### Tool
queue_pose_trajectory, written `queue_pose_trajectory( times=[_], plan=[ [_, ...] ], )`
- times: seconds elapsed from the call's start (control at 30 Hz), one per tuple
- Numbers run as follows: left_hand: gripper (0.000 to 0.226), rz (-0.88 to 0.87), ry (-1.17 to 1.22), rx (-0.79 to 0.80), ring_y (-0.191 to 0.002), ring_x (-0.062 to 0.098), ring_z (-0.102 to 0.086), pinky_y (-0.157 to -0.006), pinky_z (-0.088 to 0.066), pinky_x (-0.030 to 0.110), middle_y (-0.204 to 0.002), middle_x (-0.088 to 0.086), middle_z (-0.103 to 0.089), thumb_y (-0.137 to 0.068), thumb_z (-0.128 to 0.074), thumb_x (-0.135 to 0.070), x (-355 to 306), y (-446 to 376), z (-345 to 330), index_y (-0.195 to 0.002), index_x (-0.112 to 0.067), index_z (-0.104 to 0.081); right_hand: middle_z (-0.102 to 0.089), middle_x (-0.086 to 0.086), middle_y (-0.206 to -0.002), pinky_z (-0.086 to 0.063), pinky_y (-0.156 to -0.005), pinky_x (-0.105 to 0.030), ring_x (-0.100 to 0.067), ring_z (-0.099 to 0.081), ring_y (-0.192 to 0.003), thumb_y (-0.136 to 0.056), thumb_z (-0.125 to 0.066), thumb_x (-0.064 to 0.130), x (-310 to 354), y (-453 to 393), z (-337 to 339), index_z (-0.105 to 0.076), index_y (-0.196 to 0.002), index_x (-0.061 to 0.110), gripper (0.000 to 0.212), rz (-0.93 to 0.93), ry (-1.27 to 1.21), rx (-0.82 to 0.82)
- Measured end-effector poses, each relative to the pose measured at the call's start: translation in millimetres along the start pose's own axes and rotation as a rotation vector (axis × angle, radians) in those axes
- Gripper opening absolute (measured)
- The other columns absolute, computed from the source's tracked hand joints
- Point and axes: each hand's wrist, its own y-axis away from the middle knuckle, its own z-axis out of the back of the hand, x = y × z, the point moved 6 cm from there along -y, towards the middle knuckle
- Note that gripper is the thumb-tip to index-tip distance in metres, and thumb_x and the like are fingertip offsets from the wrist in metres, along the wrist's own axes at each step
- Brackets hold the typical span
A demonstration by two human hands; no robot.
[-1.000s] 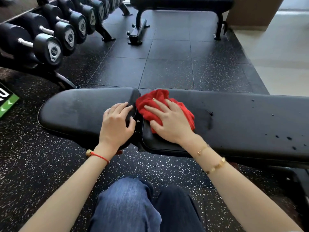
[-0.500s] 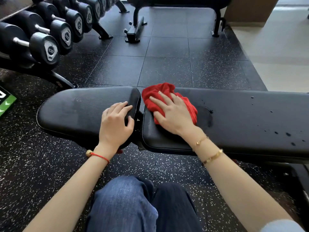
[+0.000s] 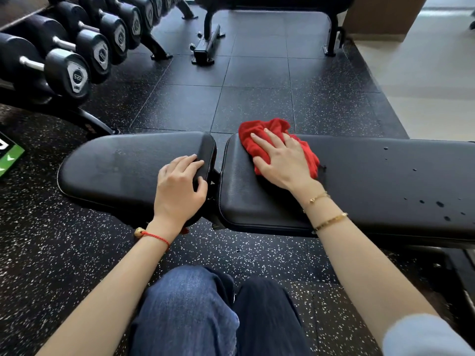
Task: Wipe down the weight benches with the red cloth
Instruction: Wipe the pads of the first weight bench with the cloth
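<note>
Red cloth (image 3: pixel 279 143): bunched on the long pad's far-left corner.
Right hand (image 3: pixel 281 160): grip flat, fingers spread, pressing the cloth to the table (image 3: pixel 372 181).
Left hand (image 3: pixel 180 187): fingers curled over the seat pad (image 3: pixel 123 165) edge, holding nothing.

Blue jeans (image 3: pixel 190 312), a red string bracelet (image 3: pixel 156 236) on the left wrist, 2 gold bracelets (image 3: pixel 330 220) on the right.

Right hand (image 3: pixel 282 160) flat on red cloth (image 3: pixel 272 129) (bench (image 3: pixel 385 181)).

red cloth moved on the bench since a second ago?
Yes. The crumpled red cloth slid toward the far edge of the long black bench pad, now overhanging it.
</note>
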Motion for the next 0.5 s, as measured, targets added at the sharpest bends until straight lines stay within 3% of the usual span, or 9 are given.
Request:
queue_pose_trajectory(
  times=[0.17, 0.3, 0.5],
  plan=[
    [0.038, -0.004, 0.007, 0.002, -0.124, 0.021, -0.055, -0.106, -0.038, 0.042, -0.131, 0.002, -0.064, -0.083, -0.057, -0.022, -1, -1, 2, -0.118, -0.016, -0.069, -0.026, 0.007, -0.161, -0.013, -0.121, -0.044, -0.031, -0.024, -0.145, -0.093, -0.045, 0.048, 33, 34, -4, -0.032, -0.148, 0.046, 0.056, 0.154, -0.003, 0.021],
    [0.037, -0.005, 0.023, 0.007, -0.125, 0.021, -0.055, -0.107, -0.038, 0.042, -0.131, 0.001, -0.064, -0.084, -0.06, -0.02, 2, -1, 1, -0.119, -0.016, -0.069, -0.029, 0.013, -0.159, -0.017, -0.121, -0.044, -0.025, -0.026, -0.146, -0.088, -0.039, 0.053, 20, 80, -1, -0.033, -0.146, 0.048, 0.058, 0.243, -0.022, 0.024],
    [0.037, -0.006, -0.009, 0.016, -0.125, 0.023, -0.054, -0.107, -0.039, 0.044, -0.131, 0.003, -0.064, -0.083, -0.061, -0.019, -1, -1, 0, -0.118, -0.013, -0.069, -0.027, 0.008, -0.16, -0.012, -0.122, -0.041, -0.028, -0.026, -0.145, -0.094, -0.048, 0.047, -36, 33, 14, -0.033, -0.148, 0.043, 0.057, 0.013, 0.015, -0.013]
  ],
)
